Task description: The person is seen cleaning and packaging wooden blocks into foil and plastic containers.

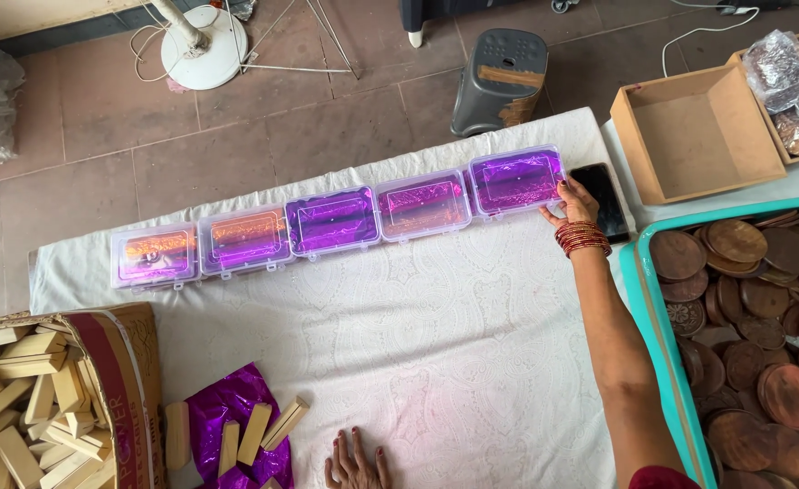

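Nearest you, your left hand (356, 462) lies flat on the white cloth (472, 344), fingers spread and holding nothing; keep it planted there as your brace while the other arm stretches. Just left of it sit a sheet of purple foil (236, 403) with a few wood blocks (255, 433) on it, and beyond those an open carton (101, 362) heaped with more blocks. Leave these alone so nothing slides under your forearm. To your right, the teal tray (658, 362) of brown discs (762, 317) lies close along your reaching arm, so mind your elbow against its rim. Farther out, your right hand (570, 204), bangles at the wrist, rests its fingertips on the near right corner of the end box (517, 181), open and gripping nothing. That box is the right-hand one in a row of five clear lidded boxes (327, 222) across the far side of the cloth, each lined with purple or orange foil. I judge that a light, even push at the corner suits best here, keeping the box square with its neighbour. The phone (602, 199) lies just beside your hand, so avoid nudging it. An empty cardboard box (698, 131) stands beyond.
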